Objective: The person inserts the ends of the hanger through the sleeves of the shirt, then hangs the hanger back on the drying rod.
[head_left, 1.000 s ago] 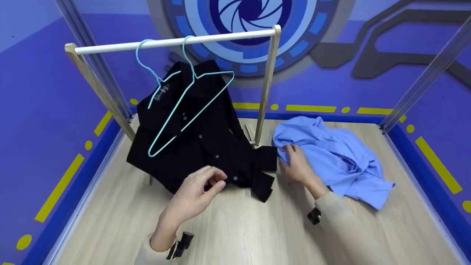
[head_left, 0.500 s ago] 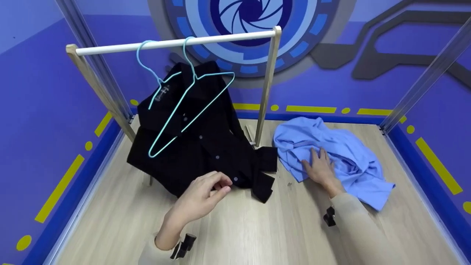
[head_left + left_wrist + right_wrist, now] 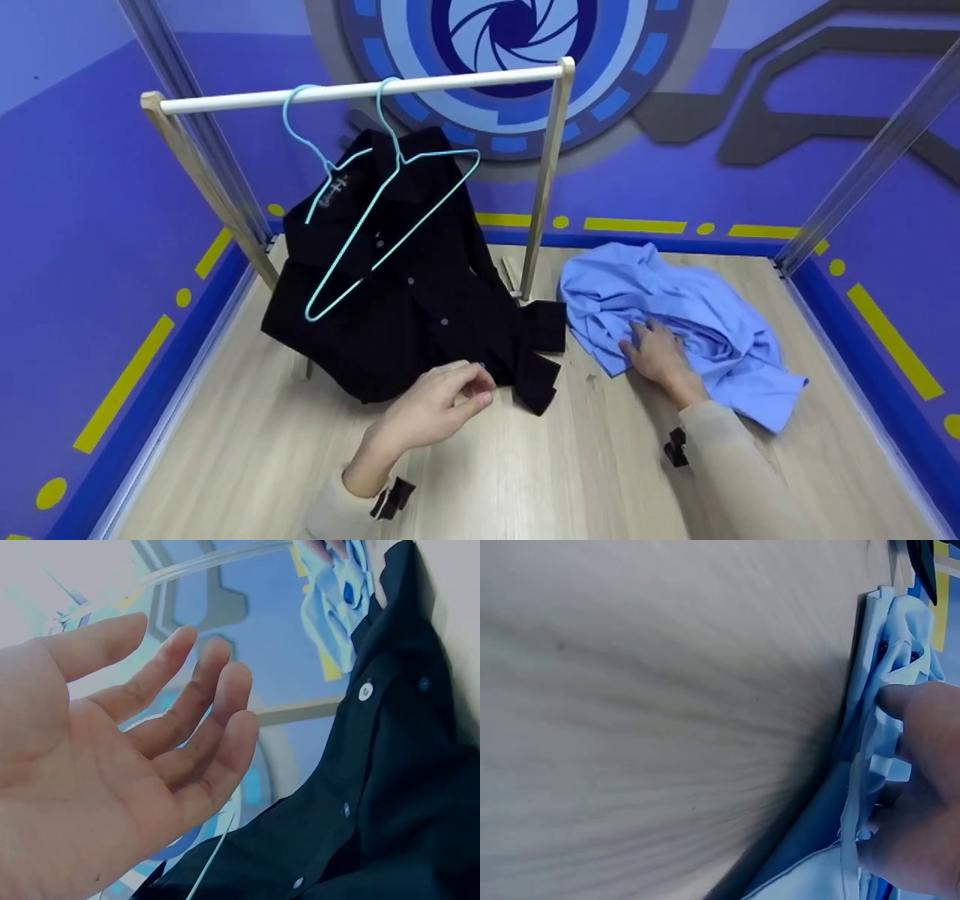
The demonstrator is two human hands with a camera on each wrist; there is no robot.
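A crumpled light-blue shirt [image 3: 697,300] lies on the floor panel at the right. My right hand [image 3: 660,358] is at its near left part, and in the right wrist view the bent fingers [image 3: 930,742] grip a fold of the cloth. My left hand [image 3: 439,405] hovers in front of a black button-up shirt [image 3: 420,300], palm up with loosely bent fingers and nothing in it, as the left wrist view confirms. The black shirt hangs on a turquoise hanger [image 3: 300,135], whose lower part is hidden in the collar. A second turquoise hanger [image 3: 352,240] hangs bare before it.
Both hangers hook over the white rail [image 3: 480,80] of a small rack with wooden legs [image 3: 547,187]. The black shirt's lower end and cuffs [image 3: 538,379] rest on the wood-look floor [image 3: 525,480]. Blue printed walls [image 3: 862,187] enclose the left, back and right.
My right hand has moved right from the blue shirt's left edge onto its folds, and the fingers have sunk into the cloth. The left hand has drifted slightly right.
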